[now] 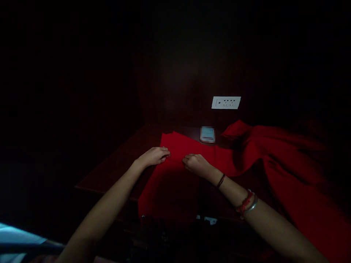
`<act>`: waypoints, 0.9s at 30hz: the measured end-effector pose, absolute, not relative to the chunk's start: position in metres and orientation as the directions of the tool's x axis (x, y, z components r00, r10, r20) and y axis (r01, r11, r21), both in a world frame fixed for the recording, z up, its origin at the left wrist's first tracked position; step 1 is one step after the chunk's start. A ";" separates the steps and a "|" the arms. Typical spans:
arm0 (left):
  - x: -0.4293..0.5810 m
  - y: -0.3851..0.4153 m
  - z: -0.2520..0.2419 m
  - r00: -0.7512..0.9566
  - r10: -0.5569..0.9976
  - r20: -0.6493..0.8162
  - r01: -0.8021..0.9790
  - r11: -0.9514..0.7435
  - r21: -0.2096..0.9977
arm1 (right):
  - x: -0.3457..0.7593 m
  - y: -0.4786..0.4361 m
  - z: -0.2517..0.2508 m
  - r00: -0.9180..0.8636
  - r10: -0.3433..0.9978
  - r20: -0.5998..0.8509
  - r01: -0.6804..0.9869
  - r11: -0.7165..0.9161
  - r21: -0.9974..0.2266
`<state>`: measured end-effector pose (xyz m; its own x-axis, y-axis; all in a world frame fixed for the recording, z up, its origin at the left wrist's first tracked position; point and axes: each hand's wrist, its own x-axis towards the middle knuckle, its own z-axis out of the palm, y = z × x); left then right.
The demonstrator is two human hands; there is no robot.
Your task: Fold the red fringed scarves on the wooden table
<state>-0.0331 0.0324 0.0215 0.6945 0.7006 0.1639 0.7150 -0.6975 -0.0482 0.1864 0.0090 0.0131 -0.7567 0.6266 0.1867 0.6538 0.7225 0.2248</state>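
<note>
A long red scarf [171,186] lies over the dark table. Its fringed end hangs past the front edge. At its left side my left hand [155,156], with a ring on one finger, has its fingertips closed on the fabric. My right hand [197,164] is curled closed on the scarf a little to the right, its fingertips pinching the cloth. The front part looks smooth and flat between and below my hands. The rest of the scarf runs right in loose, bunched folds and drops out of the light.
The dark wooden table [115,166] has its left corner near my left forearm. A phone-like item with a blurred-out screen [207,134] rests behind the scarf. On the wall is a white socket panel [226,102]. Something pale [210,220] shows below the table's front edge. The surroundings are very dark.
</note>
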 end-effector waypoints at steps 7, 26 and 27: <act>-0.035 0.031 0.020 0.727 0.663 0.180 0.687 -0.705 -0.176 | 0.183 0.005 0.008 -0.775 0.599 0.203 0.632 0.719 0.289; -0.034 0.035 0.020 0.702 0.643 0.305 0.650 -0.754 0.093 | 0.164 0.008 0.003 -0.801 0.542 0.254 0.598 0.722 0.348; -0.034 0.034 0.020 0.706 0.639 0.305 0.644 -0.758 0.097 | 0.165 0.008 0.003 -0.791 0.554 0.259 0.612 0.714 0.341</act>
<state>-0.0340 0.0344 0.0202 0.7062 0.6391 0.3046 0.6444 -0.7585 0.0974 0.1647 0.0079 0.0033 -0.7912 0.5541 0.2586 0.6115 0.7139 0.3411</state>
